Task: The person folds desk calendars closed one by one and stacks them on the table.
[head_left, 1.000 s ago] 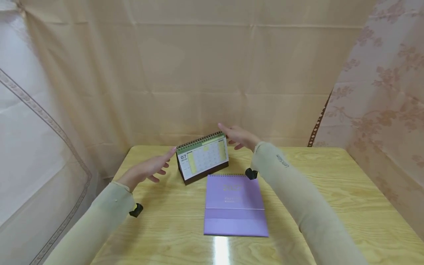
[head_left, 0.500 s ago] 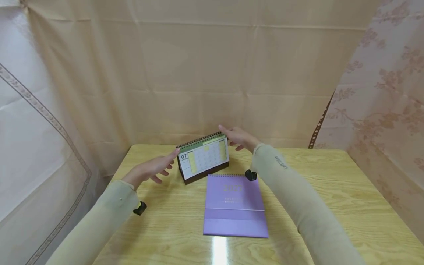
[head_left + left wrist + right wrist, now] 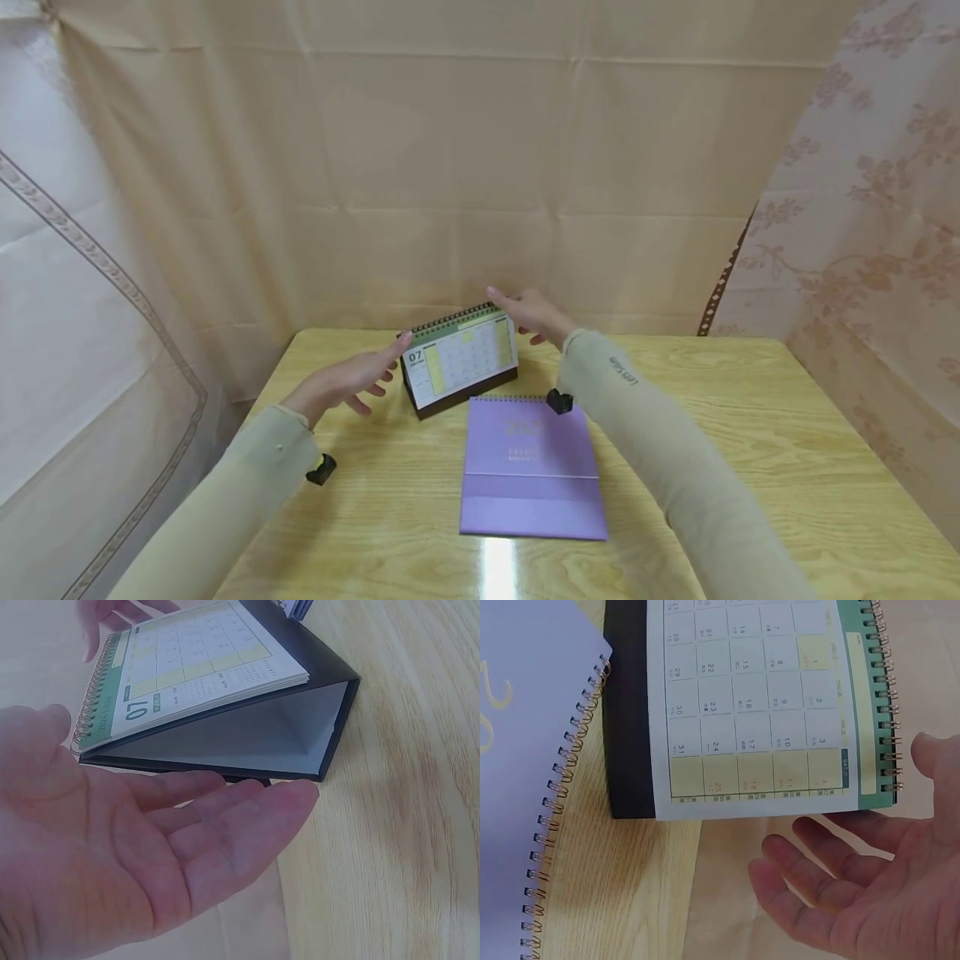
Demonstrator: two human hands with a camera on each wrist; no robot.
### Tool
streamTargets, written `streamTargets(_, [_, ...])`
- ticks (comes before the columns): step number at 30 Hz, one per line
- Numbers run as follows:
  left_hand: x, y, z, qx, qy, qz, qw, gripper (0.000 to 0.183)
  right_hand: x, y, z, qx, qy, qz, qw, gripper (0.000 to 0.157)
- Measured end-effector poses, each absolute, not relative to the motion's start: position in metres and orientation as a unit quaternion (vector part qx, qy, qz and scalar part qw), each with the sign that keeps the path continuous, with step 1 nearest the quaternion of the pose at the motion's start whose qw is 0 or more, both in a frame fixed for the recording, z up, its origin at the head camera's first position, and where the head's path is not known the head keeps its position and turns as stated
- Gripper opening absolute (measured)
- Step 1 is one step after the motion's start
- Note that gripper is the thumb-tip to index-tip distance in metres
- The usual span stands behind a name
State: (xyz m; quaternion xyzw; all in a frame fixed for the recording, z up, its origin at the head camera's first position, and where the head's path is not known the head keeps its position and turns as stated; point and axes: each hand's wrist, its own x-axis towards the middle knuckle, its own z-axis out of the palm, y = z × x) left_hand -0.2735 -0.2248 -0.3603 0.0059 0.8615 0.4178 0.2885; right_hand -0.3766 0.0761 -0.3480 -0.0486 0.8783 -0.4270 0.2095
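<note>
The spiral-bound desk calendar [image 3: 459, 357] stands toward the far side of the desk [image 3: 750, 400], probably light and stiff, best held by its ends. Left hand [image 3: 352, 377] and right hand [image 3: 534, 314] flank it, fingers [image 3: 229, 851] loosely extended, gripping nothing.

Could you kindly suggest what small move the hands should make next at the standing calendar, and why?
I would probably bring the left hand and right hand gently inward to pinch the standing calendar. They flank its opposite ends, but their fingers look loosely extended rather than wrapped round it, so a light grip at both ends should hold it evenly.
</note>
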Motion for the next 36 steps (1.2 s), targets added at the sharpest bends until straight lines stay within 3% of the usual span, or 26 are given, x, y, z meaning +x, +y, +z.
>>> streamTargets(10, [-0.279,-0.219,-0.359,-0.010,0.853,0.446,0.270,0.103,-0.376,0.073,-0.347,-0.031,0.883,-0.416,0.214,0.089])
streamTargets(28, [-0.282,-0.209,-0.363,-0.023,0.847,0.468,0.251,0.111,-0.370,0.080,-0.350,-0.025,0.859,-0.463,0.217,0.104])
streamTargets(36, [-0.284,-0.213,-0.365,-0.014,0.844,0.474,0.252,0.107,-0.374,0.076,-0.353,-0.015,0.847,-0.482,0.224,0.100])
